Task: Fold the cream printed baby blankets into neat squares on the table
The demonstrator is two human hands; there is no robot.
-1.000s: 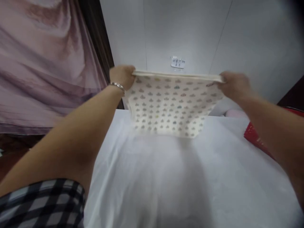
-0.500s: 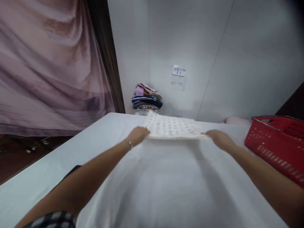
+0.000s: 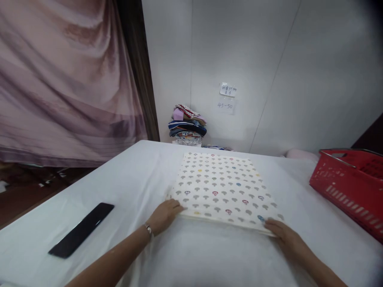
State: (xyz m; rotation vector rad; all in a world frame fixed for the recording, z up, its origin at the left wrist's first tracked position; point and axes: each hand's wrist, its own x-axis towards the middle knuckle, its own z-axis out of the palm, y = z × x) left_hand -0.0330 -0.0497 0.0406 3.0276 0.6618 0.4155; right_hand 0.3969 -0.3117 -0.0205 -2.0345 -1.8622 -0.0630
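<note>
A folded cream cloth [image 3: 223, 189] printed with small mushroom shapes lies flat on the white-covered table [image 3: 209, 255]. My left hand [image 3: 164, 215] pinches its near left corner, fingers closed on the edge. At the near right corner, my right hand [image 3: 283, 235] grips the cloth's edge the same way. A thin bracelet sits on my left wrist.
A flat black object [image 3: 81, 229] lies on the table to the left. A red plastic basket [image 3: 350, 183] stands at the right edge. A stack of folded clothes [image 3: 188, 125] sits at the back by the white wall. A pink curtain [image 3: 66, 79] hangs on the left.
The cloth, held up in the air by its top edge a second ago, has come down and now lies flat on the table. Both hands drew back toward me with its near corners.
</note>
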